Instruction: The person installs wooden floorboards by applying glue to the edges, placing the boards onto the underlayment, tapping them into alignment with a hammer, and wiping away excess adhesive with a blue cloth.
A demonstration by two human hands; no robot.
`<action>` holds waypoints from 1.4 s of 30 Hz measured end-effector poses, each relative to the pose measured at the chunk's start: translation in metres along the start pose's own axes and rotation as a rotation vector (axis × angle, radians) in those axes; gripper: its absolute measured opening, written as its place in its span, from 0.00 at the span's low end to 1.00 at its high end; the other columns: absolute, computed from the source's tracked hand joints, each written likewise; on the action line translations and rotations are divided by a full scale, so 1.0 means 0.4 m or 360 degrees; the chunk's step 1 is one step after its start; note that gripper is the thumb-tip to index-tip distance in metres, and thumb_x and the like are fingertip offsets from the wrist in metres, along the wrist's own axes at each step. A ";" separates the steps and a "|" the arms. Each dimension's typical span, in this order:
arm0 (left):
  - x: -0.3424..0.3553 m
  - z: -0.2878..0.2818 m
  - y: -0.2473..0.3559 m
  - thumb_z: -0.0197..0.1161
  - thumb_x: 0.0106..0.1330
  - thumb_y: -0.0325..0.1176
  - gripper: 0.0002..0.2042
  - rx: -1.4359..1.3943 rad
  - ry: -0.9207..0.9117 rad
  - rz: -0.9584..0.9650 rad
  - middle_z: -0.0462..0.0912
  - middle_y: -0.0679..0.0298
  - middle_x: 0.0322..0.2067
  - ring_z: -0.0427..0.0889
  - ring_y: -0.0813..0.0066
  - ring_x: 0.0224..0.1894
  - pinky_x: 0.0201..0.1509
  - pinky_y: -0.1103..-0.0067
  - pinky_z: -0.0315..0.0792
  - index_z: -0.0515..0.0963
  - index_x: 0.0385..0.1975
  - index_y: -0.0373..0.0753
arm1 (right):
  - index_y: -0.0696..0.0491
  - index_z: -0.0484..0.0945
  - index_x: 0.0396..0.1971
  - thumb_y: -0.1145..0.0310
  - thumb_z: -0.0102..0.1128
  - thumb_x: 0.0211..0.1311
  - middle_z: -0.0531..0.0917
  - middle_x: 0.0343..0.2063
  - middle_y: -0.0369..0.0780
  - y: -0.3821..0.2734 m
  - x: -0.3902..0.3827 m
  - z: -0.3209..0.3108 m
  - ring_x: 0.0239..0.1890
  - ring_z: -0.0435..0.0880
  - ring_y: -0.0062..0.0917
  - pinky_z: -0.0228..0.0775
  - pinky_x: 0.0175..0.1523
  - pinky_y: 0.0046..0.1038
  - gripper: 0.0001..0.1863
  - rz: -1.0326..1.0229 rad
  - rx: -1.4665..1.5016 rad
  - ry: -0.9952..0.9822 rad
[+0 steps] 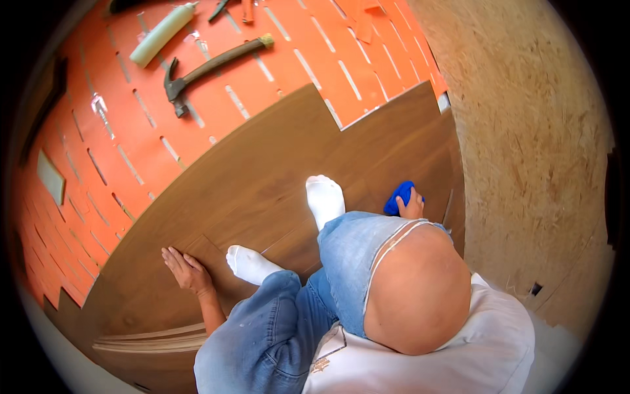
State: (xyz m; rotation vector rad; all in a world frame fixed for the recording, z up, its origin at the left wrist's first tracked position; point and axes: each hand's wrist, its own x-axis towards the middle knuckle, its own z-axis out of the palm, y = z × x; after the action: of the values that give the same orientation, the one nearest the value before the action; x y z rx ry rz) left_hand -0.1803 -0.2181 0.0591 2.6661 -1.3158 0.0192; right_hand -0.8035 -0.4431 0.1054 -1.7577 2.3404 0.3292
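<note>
My right hand [413, 207] grips a bunched blue cloth [400, 195] against the brown wood-look floor planks [262, 177], just beyond my bent right knee. Part of that hand's wrist is hidden behind the knee. On the left, my left hand [188, 272] lies flat on the planks with its fingers stretched out, holding nothing. Between the hands, my two feet in white socks [325, 200] rest on the laid planks.
Orange slotted underlay [230, 144] stretches beyond the planks' stepped edge. On it lie a claw hammer [213, 65], a pale tube [163, 34] and a small light offcut [50, 176]. Stacked planks [151, 338] sit lower left. A chipboard panel [525, 131] borders the right.
</note>
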 end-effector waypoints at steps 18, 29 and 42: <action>0.179 -0.145 0.328 0.71 0.64 0.41 0.40 -0.2637 -0.0664 -0.0444 0.71 0.57 0.68 0.69 0.68 0.69 0.70 0.70 0.67 0.62 0.74 0.35 | 0.60 0.58 0.75 0.53 0.56 0.75 0.69 0.70 0.50 -1.055 -0.145 -0.206 0.72 0.68 0.35 0.59 0.74 0.33 0.38 -0.1408 0.1415 -0.2101; -0.043 -0.135 -0.038 0.72 0.61 0.37 0.28 0.0020 0.0174 -0.0798 0.75 0.50 0.54 0.75 0.49 0.52 0.59 0.61 0.72 0.76 0.63 0.41 | 0.57 0.75 0.61 0.76 0.60 0.69 0.81 0.54 0.45 -0.999 -0.170 -0.115 0.51 0.85 0.33 0.79 0.56 0.31 0.21 -0.1918 0.0709 -0.1290; 0.061 -0.099 -0.531 0.66 0.66 0.43 0.22 0.0493 0.0053 -0.1259 0.77 0.56 0.52 0.77 0.52 0.53 0.55 0.62 0.76 0.82 0.59 0.47 | 0.61 0.75 0.59 0.77 0.55 0.73 0.82 0.51 0.44 -0.791 -0.037 -0.082 0.48 0.85 0.27 0.77 0.56 0.29 0.17 -0.1540 0.0853 -0.1194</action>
State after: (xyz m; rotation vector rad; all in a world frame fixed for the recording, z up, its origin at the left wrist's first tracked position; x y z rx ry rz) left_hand 0.0048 -0.1042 0.0694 3.2277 -0.1832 0.1755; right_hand -0.4961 -0.5244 0.1222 -1.7944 0.8238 0.1265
